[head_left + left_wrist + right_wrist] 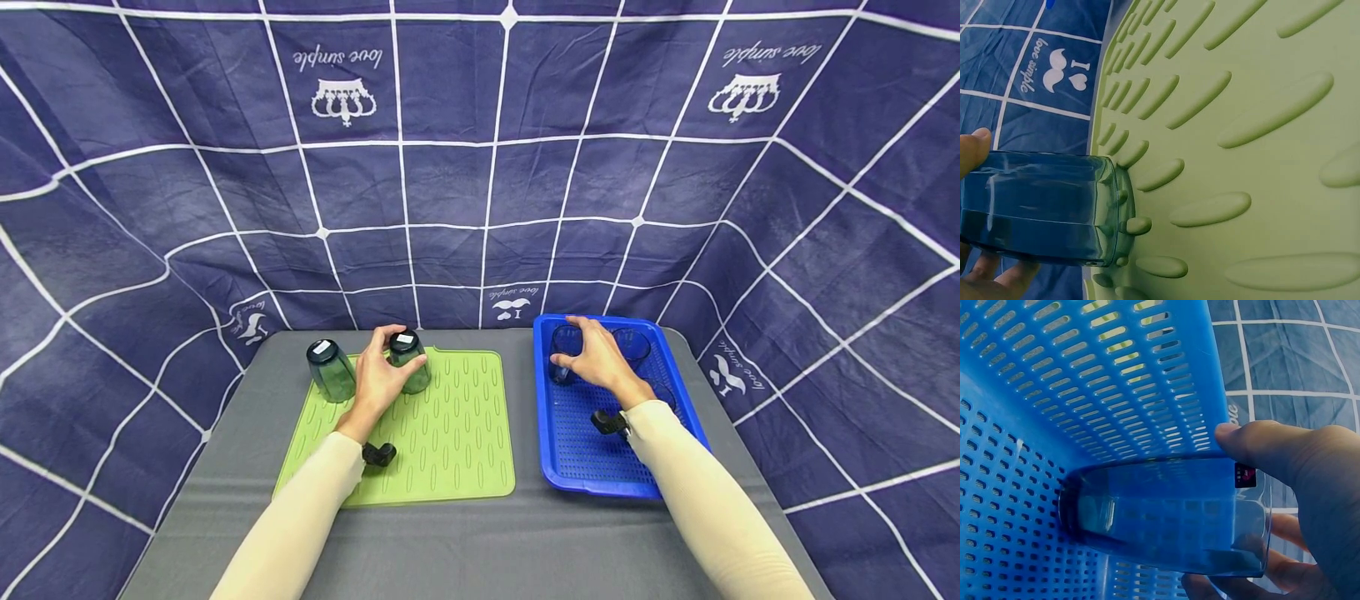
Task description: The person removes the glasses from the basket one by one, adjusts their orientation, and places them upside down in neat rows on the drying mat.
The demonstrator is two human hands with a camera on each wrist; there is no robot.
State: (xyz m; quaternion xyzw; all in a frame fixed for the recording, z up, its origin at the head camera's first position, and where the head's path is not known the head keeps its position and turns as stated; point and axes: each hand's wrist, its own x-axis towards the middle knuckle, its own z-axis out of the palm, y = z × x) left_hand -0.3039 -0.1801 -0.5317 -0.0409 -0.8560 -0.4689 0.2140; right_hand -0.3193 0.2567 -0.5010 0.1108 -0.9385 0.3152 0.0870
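Observation:
A tinted glass tumbler (414,382) stands upside down on the green ribbed drying mat (450,442). My left hand (375,379) holds it near its base, thumb on one side and fingers on the other. To its left a second upturned tumbler (335,379) stands on the mat. Over the blue perforated basket (547,425), my right hand (602,360) grips an upright glass (1166,515) near the rim. In the right wrist view that glass has a small dark label, and its foot is down at the basket floor. The left wrist view shows the upturned rim meeting the mat.
More glasses stand in the basket, one at the back right (632,343) and another (664,393) partly behind my right wrist. A grey cloth (495,542) covers the table. Blue checked curtains (450,183) enclose the back and sides.

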